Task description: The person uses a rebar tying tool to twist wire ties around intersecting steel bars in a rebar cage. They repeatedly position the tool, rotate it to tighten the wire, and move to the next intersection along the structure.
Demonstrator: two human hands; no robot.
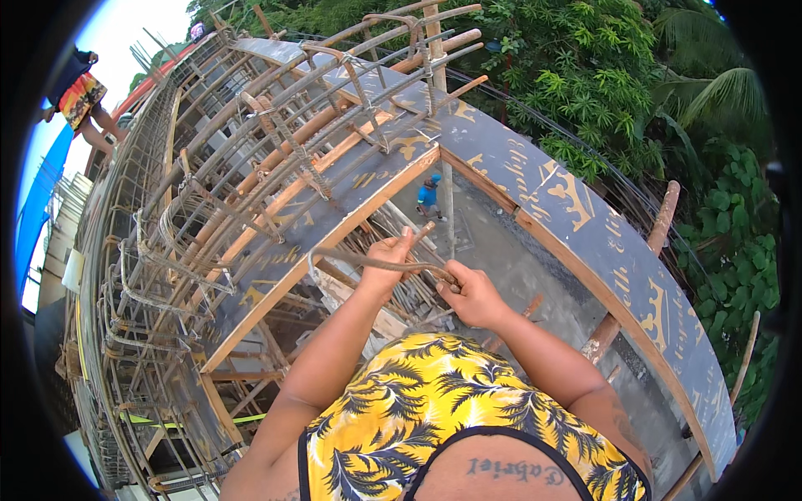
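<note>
A bent steel reinforcing bar [351, 258], shaped like a stirrup, is held in front of my chest. My left hand [383, 258] closes around it near the middle, thumb up, and one bar end sticks out beyond the fingers. Around the end at the right, my right hand [473, 295] is closed, its thumb on the metal. The bar's rounded bend points left, over the wooden edge of the formwork. My fingers hide parts of the bar, so how its legs join is unclear.
On the left runs a rebar cage [276, 119] with tied stirrups. Plywood formwork panels [564, 200] edged with timber [326, 253] frame an opening. Far below, a person in blue [428, 193] is on the concrete ground [495, 250]. Another person [84, 94] stands upper left.
</note>
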